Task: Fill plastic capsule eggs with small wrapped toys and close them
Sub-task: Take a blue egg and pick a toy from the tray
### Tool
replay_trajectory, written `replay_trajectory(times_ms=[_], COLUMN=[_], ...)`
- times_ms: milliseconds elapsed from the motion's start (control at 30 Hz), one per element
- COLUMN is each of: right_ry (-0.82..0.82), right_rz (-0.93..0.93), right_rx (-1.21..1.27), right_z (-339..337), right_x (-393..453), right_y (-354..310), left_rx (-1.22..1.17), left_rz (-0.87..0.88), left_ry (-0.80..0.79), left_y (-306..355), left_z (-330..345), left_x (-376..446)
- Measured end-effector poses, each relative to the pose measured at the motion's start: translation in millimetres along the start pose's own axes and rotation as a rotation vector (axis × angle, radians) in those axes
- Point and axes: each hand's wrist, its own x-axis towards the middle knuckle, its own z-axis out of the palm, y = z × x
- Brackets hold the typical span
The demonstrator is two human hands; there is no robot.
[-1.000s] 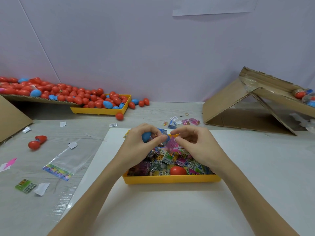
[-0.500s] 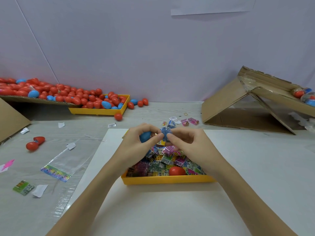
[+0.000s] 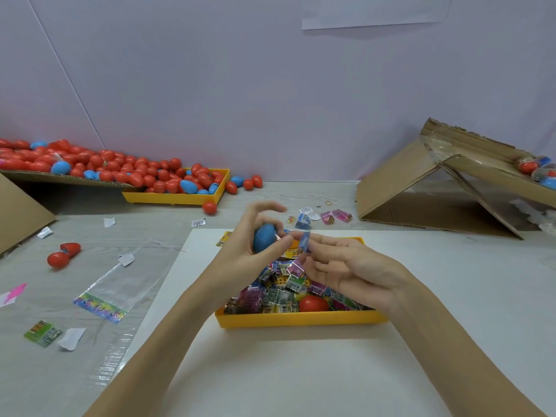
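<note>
My left hand (image 3: pixel 240 251) holds a blue capsule egg (image 3: pixel 264 238) above the far end of a yellow tray (image 3: pixel 298 319). Right beside it, my right hand (image 3: pixel 346 269) pinches a small blue wrapped toy (image 3: pixel 304 242) between thumb and fingertips, its other fingers spread. The toy touches or nearly touches the egg's right side. The tray holds many small wrapped toys (image 3: pixel 279 291) and one red egg (image 3: pixel 313 304). Whether the blue egg is open is hidden by my fingers.
A second yellow tray (image 3: pixel 174 198) and a cardboard sheet at the back left carry several red and blue eggs. An open red egg (image 3: pixel 63 254) lies at the left. A clear bag (image 3: pixel 118 288) and scraps lie nearby. A cardboard ramp (image 3: pixel 436 188) stands at the right.
Both hands rose slightly above the tray. My right hand opened its outer fingers and now holds a blue wrapped toy against the blue egg, which shows more in my left hand.
</note>
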Motion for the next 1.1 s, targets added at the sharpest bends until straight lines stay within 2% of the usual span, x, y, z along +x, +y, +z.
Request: replay_trajectory(times_ms=[67,300,567,1100], right_ry=[0.059,0.286,0.311,0.326], right_rz=[-0.065,-0.251,-0.331,-0.39], right_rx=[-0.053,-0.069,-0.154,-0.176], right_z=[-3.5,-5.4,-4.3,-5.2], right_x=[2.2,6.8,4.6,1.9], right_y=[-1.0,1.0,3.2,-0.3], left_rx=[-0.126,-0.188,-0.206,-0.142], left_rz=[-0.056,-0.065,-0.023,-0.017], left_ry=[-0.011,-0.032,0.072,-0.004], left_y=[-0.8,4.2,10.8,4.5], left_z=[-1.0,-0.5,9.0,10.9], left_x=[-0.2,-2.4,-4.0,-5.1])
